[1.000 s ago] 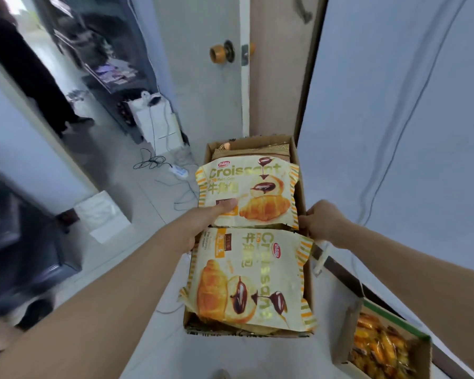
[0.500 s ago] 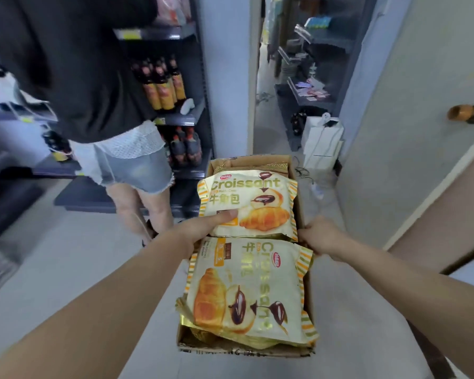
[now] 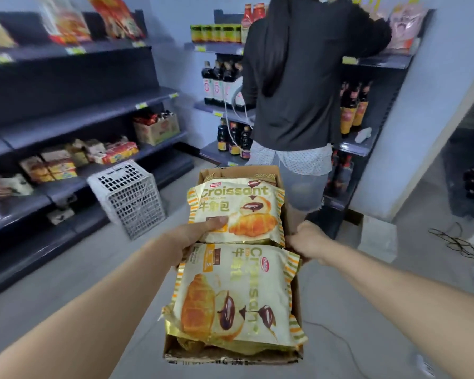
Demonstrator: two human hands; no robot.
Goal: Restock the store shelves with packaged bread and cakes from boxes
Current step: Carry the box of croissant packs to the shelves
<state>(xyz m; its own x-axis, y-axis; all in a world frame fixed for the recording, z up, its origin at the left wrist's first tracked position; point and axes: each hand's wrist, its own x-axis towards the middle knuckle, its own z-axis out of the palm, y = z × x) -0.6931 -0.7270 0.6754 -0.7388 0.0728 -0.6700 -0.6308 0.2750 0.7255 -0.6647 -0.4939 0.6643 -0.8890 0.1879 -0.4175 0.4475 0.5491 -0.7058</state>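
we hold a brown cardboard box (image 3: 295, 299) out in front of us above the grey floor, its long axis running straight away from us toward the person in a black top (image 3: 307, 77) who stands at the shelves ahead. our left hand (image 3: 195, 237) grips the box's left side, its thumb laid over the near left corner of the far cream and gold croissant packet (image 3: 238, 212); the fingers are hidden underneath. our right hand (image 3: 307, 240) is curled round the box's right wall at about mid-length. the far packet lies flat with its lettering upright to us, reading left to right across the box. the near cream and gold croissant packet (image 3: 238, 296) lies flat just behind it, touching it, turned a quarter turn so its lettering runs down the right side toward us and its long axis follows the box's. more gold wrappers show beneath it. at left, dark grey shelves (image 3: 74, 116) carry packaged goods, and a white plastic basket (image 3: 129, 198) leans tilted against them. dark sauce bottles (image 3: 216, 83) stand on the shelves ahead.
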